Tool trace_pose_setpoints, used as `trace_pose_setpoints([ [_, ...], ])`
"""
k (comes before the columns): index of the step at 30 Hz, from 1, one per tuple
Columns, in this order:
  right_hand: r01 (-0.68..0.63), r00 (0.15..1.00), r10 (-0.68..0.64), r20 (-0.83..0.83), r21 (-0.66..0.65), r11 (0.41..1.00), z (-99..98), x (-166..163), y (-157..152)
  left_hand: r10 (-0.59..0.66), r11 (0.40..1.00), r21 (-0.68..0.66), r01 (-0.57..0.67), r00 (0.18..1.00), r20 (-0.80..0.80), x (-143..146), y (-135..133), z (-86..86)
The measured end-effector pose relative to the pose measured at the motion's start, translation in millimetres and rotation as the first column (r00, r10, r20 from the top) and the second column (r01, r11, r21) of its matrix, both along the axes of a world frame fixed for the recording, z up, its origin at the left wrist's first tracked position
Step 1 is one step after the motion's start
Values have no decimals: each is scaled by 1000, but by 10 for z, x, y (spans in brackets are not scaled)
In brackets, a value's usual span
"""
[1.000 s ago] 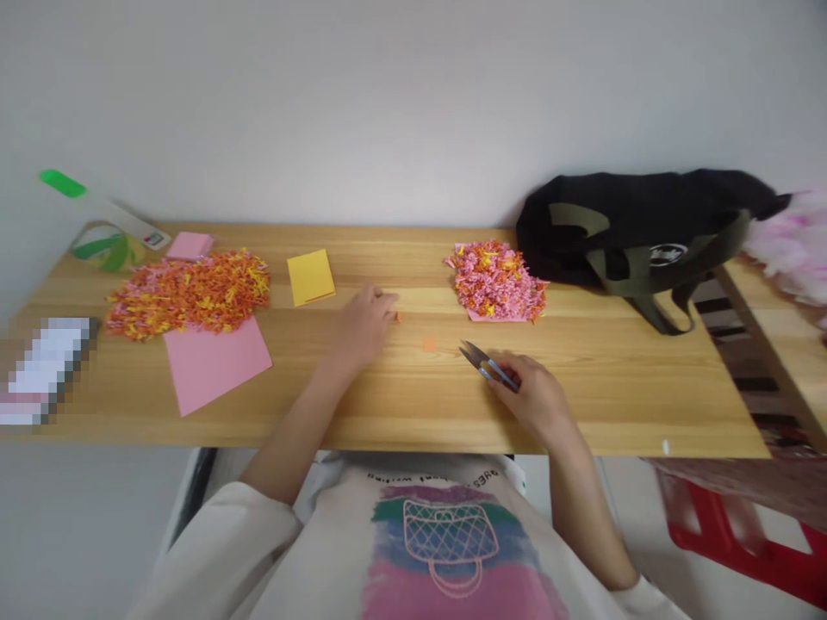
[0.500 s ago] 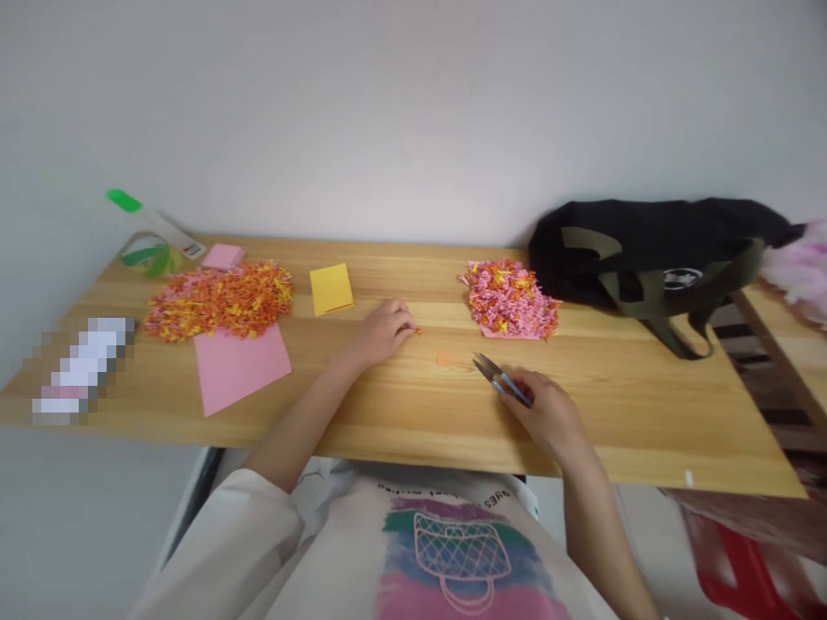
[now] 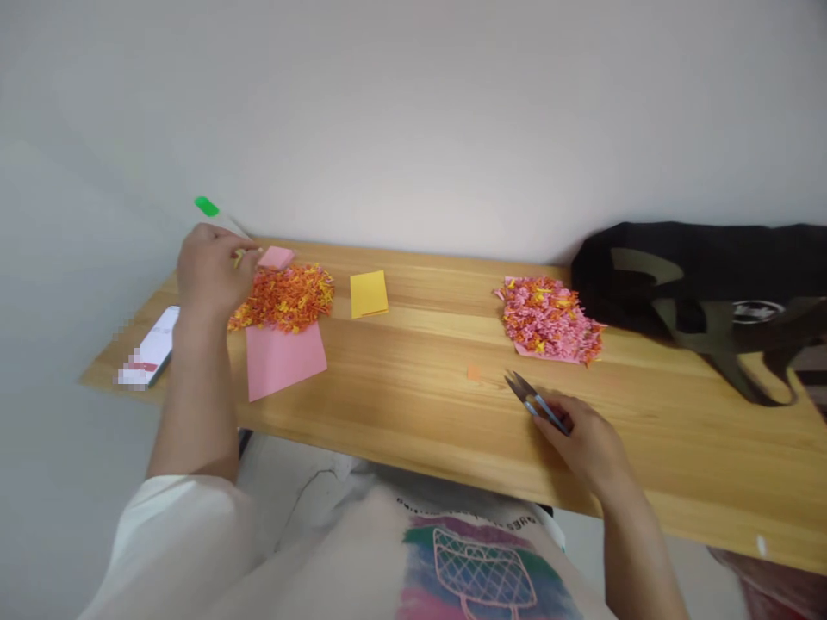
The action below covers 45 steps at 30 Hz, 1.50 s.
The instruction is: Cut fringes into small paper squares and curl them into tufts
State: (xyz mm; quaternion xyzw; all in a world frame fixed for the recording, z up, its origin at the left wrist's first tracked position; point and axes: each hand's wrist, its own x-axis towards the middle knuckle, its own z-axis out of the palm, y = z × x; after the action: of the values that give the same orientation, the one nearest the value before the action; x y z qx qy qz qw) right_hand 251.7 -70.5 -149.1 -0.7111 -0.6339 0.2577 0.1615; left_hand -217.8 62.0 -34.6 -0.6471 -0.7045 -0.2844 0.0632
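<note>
My left hand (image 3: 210,271) is raised over the far left of the wooden table (image 3: 419,387), fingers pinched on a small yellow-orange paper scrap just above a heap of orange, yellow and pink paper bits (image 3: 284,297). My right hand (image 3: 587,443) rests on the table near the front edge, closed on small blue-handled scissors (image 3: 533,401) whose blades point left. A tiny orange paper square (image 3: 474,372) lies just left of the blades.
A pink sheet (image 3: 284,360) lies in front of the left heap, a pink pad (image 3: 276,257) behind it, a yellow pad (image 3: 368,294) to its right. A second shredded heap (image 3: 549,319) sits mid-right. A black bag (image 3: 704,288) fills the far right.
My left hand left the table's middle and swung to the left heap, carrying a small scrap. The view turned left. My right hand stayed put with the scissors.
</note>
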Motion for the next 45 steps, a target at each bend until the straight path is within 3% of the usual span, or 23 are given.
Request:
trace_pose_setpoints([
  [2,10,1000,-10,-8,-1,1000,5,-10,3,-33,999,-22,33,999,19,140,-56,-56],
  [5,24,1000,-24,-19,5,1000,25,-41,0,-213,959,-169,229,971,108,638,-234,-350],
  [9,49,998,-48,-47,11,999,59,-87,-29,-454,800,-318,509,860,235,1444,-546,-845],
  [12,59,992,-59,-116,-1,998,82,-110,-73,-513,738,-342,583,812,278,1887,-711,-1062],
  [15,78,975,-78,-207,-8,997,107,-137,-115,-518,738,-325,592,805,289,2142,-766,-1151],
  [22,138,883,-128,-451,-11,990,154,-278,-87,-546,745,-245,621,778,310,2336,-728,-1251],
  [28,153,729,-194,-656,-119,981,181,-508,20,-553,763,-167,625,763,334,2349,-729,-1312],
  [36,136,594,-255,-763,-217,967,149,-695,249,-554,785,-52,617,737,388,2361,-699,-1344],
  [41,131,557,-226,-799,-184,974,211,-767,315,-592,763,24,646,682,429,2397,-748,-1202],
  [45,159,558,-183,-809,-112,981,372,-770,303,-602,758,68,649,656,455,2395,-793,-892],
])
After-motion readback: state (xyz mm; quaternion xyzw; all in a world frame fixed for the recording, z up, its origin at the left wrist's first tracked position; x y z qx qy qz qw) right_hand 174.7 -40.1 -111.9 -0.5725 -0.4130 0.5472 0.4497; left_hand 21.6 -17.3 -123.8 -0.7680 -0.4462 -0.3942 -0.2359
